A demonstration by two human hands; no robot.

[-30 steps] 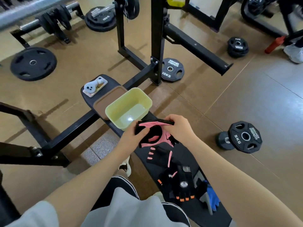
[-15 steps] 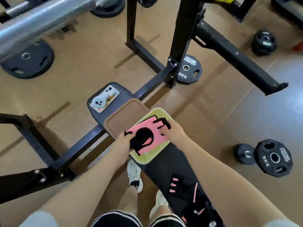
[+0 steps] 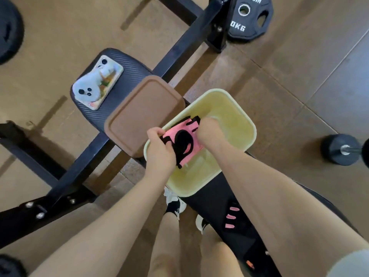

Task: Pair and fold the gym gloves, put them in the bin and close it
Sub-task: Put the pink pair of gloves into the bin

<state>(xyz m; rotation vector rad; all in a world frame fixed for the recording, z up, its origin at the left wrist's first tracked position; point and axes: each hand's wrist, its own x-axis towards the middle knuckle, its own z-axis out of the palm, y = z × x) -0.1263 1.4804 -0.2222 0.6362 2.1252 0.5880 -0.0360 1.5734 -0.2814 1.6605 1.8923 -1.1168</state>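
A folded pink and black glove pair point(image 3: 184, 139) sits inside the pale yellow bin point(image 3: 245, 120), near its left wall. My left hand point(image 3: 159, 150) grips the pair's near left edge at the bin's rim. My right hand point(image 3: 209, 132) holds the pair's right side, fingers curled down into the bin. The brown lid point(image 3: 141, 112) lies flat on the bench beside the bin, to its left. Another black glove with pink finger strips point(image 3: 232, 218) lies on the bench point(image 3: 123, 66) behind the bin, partly hidden by my right forearm.
A phone in a white case point(image 3: 97, 82) rests on the bench's far end. Black rack bars point(image 3: 175, 50) cross under the bench. A 10 kg plate point(image 3: 247, 17) and a dumbbell point(image 3: 341, 149) lie on the brown floor. My legs and shoes are below.
Both hands have lowered the folded pink pair from above the bin's rim down into the bin. The camera has leaned closer and further over the bench.
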